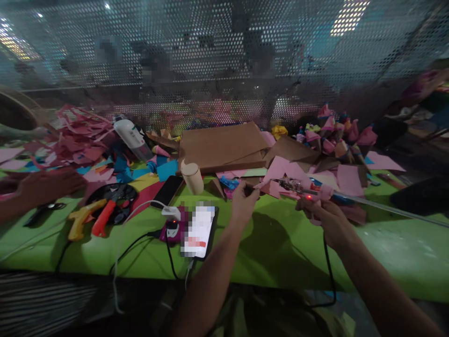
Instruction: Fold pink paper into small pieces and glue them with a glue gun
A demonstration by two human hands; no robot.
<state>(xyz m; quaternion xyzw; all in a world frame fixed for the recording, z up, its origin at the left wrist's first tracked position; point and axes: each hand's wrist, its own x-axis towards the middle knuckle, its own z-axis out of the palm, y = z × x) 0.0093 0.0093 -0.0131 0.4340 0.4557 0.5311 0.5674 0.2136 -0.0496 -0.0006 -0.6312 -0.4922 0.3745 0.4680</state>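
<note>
My right hand [328, 216] grips a pink glue gun [315, 192] with a red light lit and a clear glue stick [386, 208] running out to the right; its nozzle points left. My left hand [243, 202] is pinched on a small dark piece [249, 189] just in front of the nozzle, beside pink paper scraps [280, 171]. Both hands hover over the green table cover [280, 243].
A phone [199, 231] on a charger lies near the front edge, a second dark phone [167, 191] and a cardboard roll [192, 177] behind it. Brown cardboard sheets [220, 145], paper cones [333, 133], scissors and yellow-orange tools [101, 213] lie around. Another person's hand [45, 185] rests at left.
</note>
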